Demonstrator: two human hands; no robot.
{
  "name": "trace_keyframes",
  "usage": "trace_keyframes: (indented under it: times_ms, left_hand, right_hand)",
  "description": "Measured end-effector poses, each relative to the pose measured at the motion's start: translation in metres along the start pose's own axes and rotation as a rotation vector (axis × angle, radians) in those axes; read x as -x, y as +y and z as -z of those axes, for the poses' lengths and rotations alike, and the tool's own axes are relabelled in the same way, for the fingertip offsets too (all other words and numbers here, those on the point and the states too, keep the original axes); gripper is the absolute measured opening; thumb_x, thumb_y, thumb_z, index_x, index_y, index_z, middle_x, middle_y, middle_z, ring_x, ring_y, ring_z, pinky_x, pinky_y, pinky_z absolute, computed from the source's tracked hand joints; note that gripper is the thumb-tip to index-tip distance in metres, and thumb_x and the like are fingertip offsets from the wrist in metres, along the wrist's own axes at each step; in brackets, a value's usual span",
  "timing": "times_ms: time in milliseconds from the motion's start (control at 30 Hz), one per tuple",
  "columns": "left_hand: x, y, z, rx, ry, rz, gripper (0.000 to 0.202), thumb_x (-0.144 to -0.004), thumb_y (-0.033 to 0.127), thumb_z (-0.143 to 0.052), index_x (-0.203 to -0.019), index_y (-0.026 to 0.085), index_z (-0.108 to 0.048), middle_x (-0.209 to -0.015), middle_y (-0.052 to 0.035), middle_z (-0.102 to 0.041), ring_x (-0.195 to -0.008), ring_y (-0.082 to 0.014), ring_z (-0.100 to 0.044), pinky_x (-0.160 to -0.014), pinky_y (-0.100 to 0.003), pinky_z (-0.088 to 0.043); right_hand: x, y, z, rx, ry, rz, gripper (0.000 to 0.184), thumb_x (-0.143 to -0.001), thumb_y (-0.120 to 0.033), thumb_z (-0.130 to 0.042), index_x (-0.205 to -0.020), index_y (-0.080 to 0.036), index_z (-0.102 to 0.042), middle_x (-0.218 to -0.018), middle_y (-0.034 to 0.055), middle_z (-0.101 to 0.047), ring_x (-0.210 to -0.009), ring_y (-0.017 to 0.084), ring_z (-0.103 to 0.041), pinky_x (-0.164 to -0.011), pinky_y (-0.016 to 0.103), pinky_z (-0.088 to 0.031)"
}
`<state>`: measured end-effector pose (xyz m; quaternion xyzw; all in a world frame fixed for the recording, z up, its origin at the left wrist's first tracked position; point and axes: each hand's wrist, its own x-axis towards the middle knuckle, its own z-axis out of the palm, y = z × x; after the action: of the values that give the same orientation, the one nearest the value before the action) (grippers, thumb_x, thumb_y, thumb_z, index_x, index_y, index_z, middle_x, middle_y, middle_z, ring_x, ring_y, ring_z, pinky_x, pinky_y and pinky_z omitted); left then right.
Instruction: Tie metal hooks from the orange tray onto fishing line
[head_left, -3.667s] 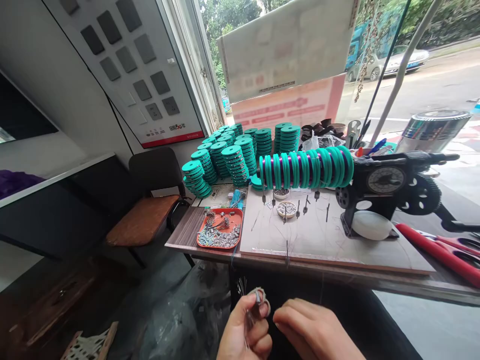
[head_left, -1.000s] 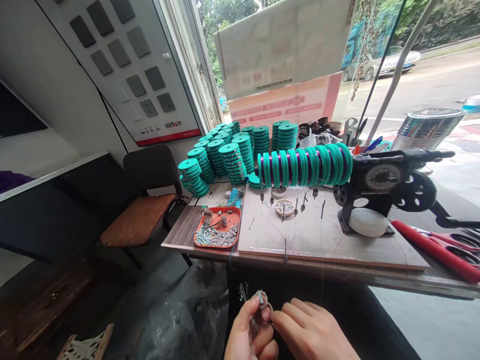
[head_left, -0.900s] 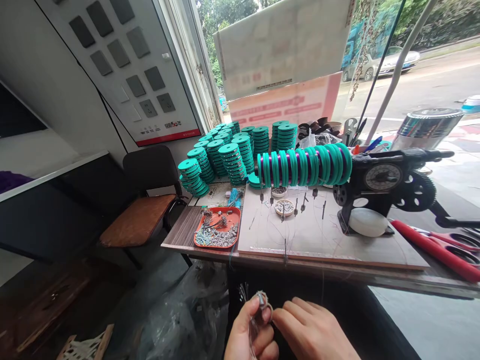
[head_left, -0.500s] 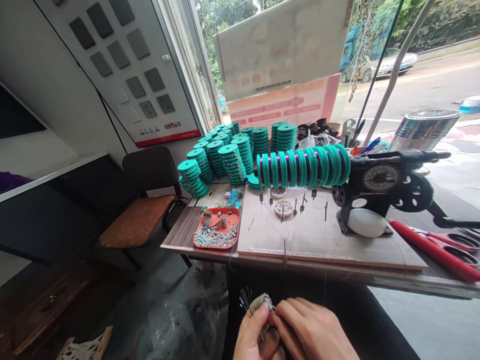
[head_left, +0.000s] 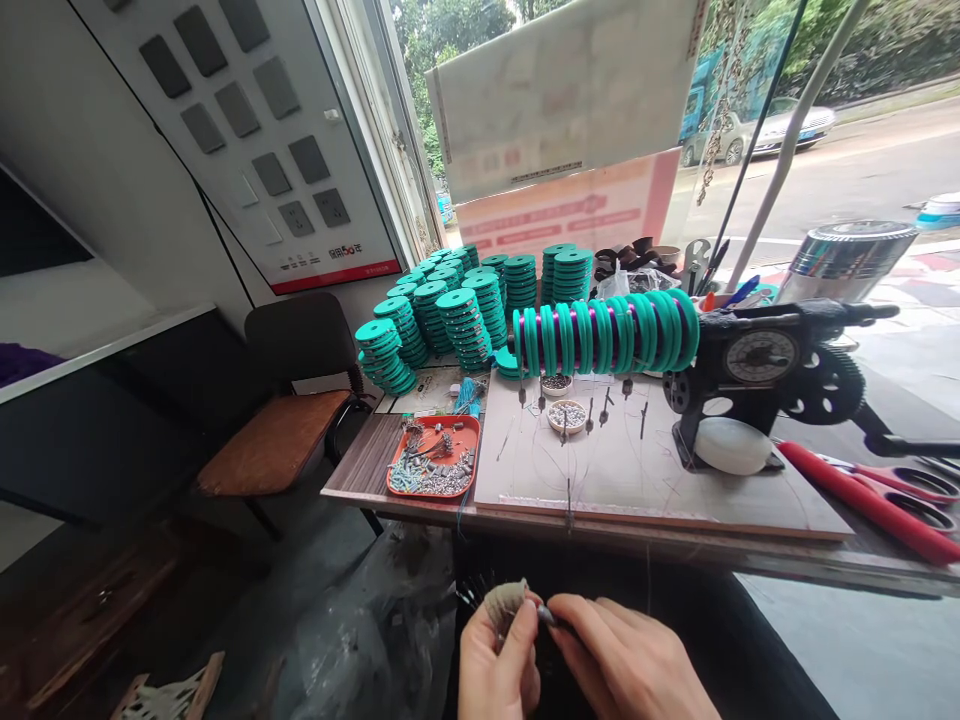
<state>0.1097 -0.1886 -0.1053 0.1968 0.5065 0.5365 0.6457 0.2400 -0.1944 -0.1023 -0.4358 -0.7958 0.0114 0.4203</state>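
My left hand (head_left: 499, 660) is closed in a pinch, thumb pressed against a finger with a beige wrap (head_left: 505, 600) around it. Several thin wire-like ends (head_left: 471, 592) stick out beyond that wrap on the left. Between the two hands is a small grey metal piece (head_left: 547, 613), gripped from the left by my left fingertips and from the right by my right hand (head_left: 626, 650), whose fingers are curled together. Both hands are low in the view, in front of the table's edge. The exact kind of the grey piece is too small to tell.
Behind the hands, teal spools (head_left: 607, 335) fill the shaft of a hand-cranked winder (head_left: 761, 360) with a dial. Stacked teal spools (head_left: 465, 320) stand at the back. An orange tray (head_left: 442, 425) holds small metal parts. Red-handled scissors (head_left: 911, 490) lie at right.
My left hand has shifted slightly left and turned, showing more of the beige wrap. The grey piece now points toward my right fingers, which have stayed close by.
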Motion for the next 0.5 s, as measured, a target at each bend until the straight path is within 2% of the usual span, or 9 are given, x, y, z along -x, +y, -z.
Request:
trace_keyframes:
  times_ms: [100, 167, 200, 267, 333, 400, 500]
  left_hand:
    - [-0.003, 0.002, -0.001, -0.161, 0.005, -0.219, 0.027, -0.050, 0.033, -0.082, -0.061, 0.013, -0.068, -0.054, -0.0016, -0.063, -0.049, -0.0084, -0.053, -0.045, -0.014, -0.040]
    - [-0.001, 0.007, -0.004, -0.213, 0.039, -0.339, 0.028, -0.052, 0.035, -0.081, -0.063, 0.013, -0.069, -0.057, -0.0022, -0.064, -0.056, -0.0094, -0.055, -0.053, -0.014, -0.043]
    - [0.000, 0.010, -0.006, -0.209, 0.045, -0.347, 0.029, -0.053, 0.037, -0.080, -0.066, 0.014, -0.069, -0.057, -0.0013, -0.063, -0.051, -0.0068, -0.051, -0.050, -0.013, -0.042]
    - [0.003, 0.017, -0.008, -0.150, 0.001, -0.249, 0.031, -0.055, 0.040, -0.078, -0.068, 0.015, -0.067, -0.057, 0.0017, -0.060, -0.037, 0.0003, -0.034, -0.036, -0.010, -0.030]
    - [0.004, 0.022, -0.008, -0.086, -0.108, -0.097, 0.031, -0.057, 0.042, -0.077, -0.066, 0.015, -0.063, -0.057, 0.0041, -0.057, -0.033, 0.0040, -0.017, -0.031, -0.010, -0.015]
    - [0.004, 0.026, -0.006, -0.086, -0.201, -0.032, 0.036, -0.057, 0.044, -0.076, -0.060, 0.015, -0.056, -0.054, 0.0057, -0.053, -0.031, 0.0047, -0.014, -0.030, -0.011, -0.011]
    - [0.005, 0.031, 0.001, -0.227, -0.244, -0.076, 0.041, -0.059, 0.047, -0.074, -0.057, 0.015, -0.049, -0.049, 0.0078, -0.045, -0.030, 0.0046, -0.017, -0.031, -0.012, -0.009]
  right_hand:
    - [0.000, 0.000, 0.000, 0.004, 0.001, -0.006, 0.020, -0.095, -0.018, -0.033, -0.087, -0.018, -0.050, -0.058, -0.0021, -0.058, -0.045, 0.011, -0.054, -0.045, 0.020, -0.040]
    - [-0.001, 0.000, 0.001, 0.009, -0.009, -0.007, 0.020, -0.095, -0.018, -0.033, -0.086, -0.018, -0.051, -0.059, -0.0019, -0.058, -0.046, 0.011, -0.055, -0.046, 0.021, -0.039]
    - [-0.003, 0.000, 0.003, 0.017, -0.005, 0.001, 0.022, -0.095, -0.018, -0.032, -0.085, -0.018, -0.052, -0.058, -0.0018, -0.058, -0.045, 0.011, -0.054, -0.045, 0.021, -0.039]
    - [-0.007, 0.001, 0.008, 0.048, -0.001, 0.033, 0.025, -0.095, -0.017, -0.030, -0.082, -0.018, -0.052, -0.056, -0.0016, -0.057, -0.044, 0.012, -0.053, -0.044, 0.022, -0.037]
    - [-0.012, 0.005, 0.015, 0.078, -0.019, 0.077, 0.028, -0.095, -0.015, -0.028, -0.080, -0.018, -0.052, -0.055, -0.0014, -0.056, -0.043, 0.013, -0.052, -0.043, 0.024, -0.035]
    - [-0.017, 0.012, 0.023, 0.085, -0.098, 0.137, 0.026, -0.092, -0.011, -0.030, -0.079, -0.019, -0.051, -0.056, -0.0009, -0.056, -0.045, 0.014, -0.051, -0.044, 0.025, -0.036]
    - [-0.021, 0.026, 0.034, 0.110, -0.279, 0.215, 0.017, -0.082, -0.006, -0.042, -0.078, -0.020, -0.051, -0.063, -0.0005, -0.058, -0.051, 0.016, -0.052, -0.047, 0.026, -0.038]
